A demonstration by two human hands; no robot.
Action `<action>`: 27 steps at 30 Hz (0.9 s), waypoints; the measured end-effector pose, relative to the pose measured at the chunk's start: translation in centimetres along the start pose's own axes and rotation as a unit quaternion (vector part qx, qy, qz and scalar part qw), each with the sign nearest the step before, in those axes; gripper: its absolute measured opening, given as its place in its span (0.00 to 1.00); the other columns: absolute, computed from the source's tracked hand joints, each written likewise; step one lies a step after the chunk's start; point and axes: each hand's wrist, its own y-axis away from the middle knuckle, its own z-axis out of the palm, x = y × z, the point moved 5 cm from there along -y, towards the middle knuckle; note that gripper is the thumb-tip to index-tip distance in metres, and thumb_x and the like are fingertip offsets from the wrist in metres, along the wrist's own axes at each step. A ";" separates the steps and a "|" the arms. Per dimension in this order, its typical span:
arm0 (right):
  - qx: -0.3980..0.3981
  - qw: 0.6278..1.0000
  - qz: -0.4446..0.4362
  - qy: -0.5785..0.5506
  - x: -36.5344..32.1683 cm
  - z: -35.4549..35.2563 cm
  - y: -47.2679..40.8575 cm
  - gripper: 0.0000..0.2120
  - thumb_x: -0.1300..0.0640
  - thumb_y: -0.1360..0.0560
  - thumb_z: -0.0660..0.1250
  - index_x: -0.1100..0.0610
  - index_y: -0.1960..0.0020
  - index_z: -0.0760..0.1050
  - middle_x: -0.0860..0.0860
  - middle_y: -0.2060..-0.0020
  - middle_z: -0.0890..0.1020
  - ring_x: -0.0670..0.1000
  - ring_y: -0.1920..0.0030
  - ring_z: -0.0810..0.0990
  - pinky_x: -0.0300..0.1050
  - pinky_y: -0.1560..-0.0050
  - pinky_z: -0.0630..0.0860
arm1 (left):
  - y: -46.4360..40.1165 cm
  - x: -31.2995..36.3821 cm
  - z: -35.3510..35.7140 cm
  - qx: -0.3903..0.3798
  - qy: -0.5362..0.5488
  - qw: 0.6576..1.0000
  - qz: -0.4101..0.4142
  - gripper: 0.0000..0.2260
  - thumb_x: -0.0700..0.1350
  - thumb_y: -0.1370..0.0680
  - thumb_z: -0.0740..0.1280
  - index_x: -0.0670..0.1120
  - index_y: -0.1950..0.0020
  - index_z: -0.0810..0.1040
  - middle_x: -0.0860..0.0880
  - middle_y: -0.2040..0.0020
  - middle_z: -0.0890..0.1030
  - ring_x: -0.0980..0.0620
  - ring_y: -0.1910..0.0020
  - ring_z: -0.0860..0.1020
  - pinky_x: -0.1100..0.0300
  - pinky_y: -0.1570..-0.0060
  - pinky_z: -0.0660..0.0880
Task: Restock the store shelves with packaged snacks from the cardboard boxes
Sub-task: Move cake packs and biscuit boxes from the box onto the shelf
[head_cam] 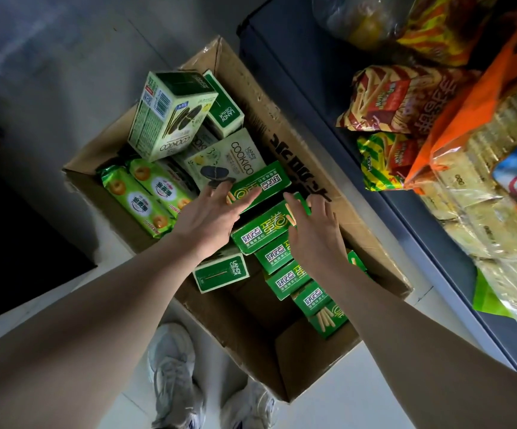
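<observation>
Looking down into open cardboard box (285, 125) on pale floor. Both hands reaching in, fingers straight and spread. Left hand (212, 213) over a dark green stick-biscuit box (258, 185), fingertips at its near edge. Right hand (314, 229) flat on next green box (262, 227), touching top. More of same green boxes in row (291, 274) along box's right side, toward viewer. Pale COOKICO cartons (170, 116) piled at far end, one tilted on top. Two green cookie sleeves (145, 196) at left wall. White sneakers (173, 376) below. Dark shelf (328, 97) at right w/ snack bags (384, 97) and orange-topped cracker pack (480, 168).
</observation>
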 end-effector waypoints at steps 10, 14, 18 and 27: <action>-0.074 0.994 -0.058 0.048 -0.8 -1.1 -1.9 0.39 0.74 0.28 0.66 0.52 0.22 0.59 0.59 0.23 0.56 0.64 0.30 0.64 0.56 0.35 0.73 | -1.1 -0.4 -1.5 -0.036 0.054 0.998 -0.016 0.39 0.42 0.19 0.65 0.66 0.22 0.44 0.40 0.36 0.73 0.52 0.62 0.76 0.59 0.63 0.79; -0.073 0.988 -0.104 0.090 -1.3 -1.8 -1.9 0.36 0.73 0.30 0.71 0.56 0.26 0.64 0.56 0.27 0.64 0.61 0.38 0.71 0.54 0.39 0.75 | -0.1 -1.3 -2.8 -0.036 0.063 0.997 -0.008 0.38 0.43 0.20 0.67 0.67 0.22 0.48 0.44 0.44 0.75 0.55 0.65 0.73 0.62 0.65 0.75; -0.072 0.980 -0.126 0.136 -1.0 -2.1 -1.1 0.33 0.69 0.28 0.72 0.57 0.27 0.64 0.55 0.33 0.71 0.57 0.46 0.75 0.49 0.45 0.73 | 1.4 -1.5 -3.7 -0.022 0.082 0.996 -0.021 0.38 0.42 0.21 0.68 0.67 0.22 0.50 0.45 0.44 0.75 0.57 0.67 0.68 0.63 0.66 0.69; -0.071 0.980 -0.121 0.139 -1.0 -2.6 -0.4 0.39 0.70 0.31 0.74 0.55 0.26 0.62 0.55 0.32 0.67 0.58 0.41 0.72 0.50 0.45 0.73 | 2.2 -1.7 -4.3 -0.018 0.114 0.991 -0.062 0.41 0.44 0.22 0.69 0.63 0.20 0.46 0.42 0.40 0.74 0.53 0.60 0.74 0.59 0.58 0.77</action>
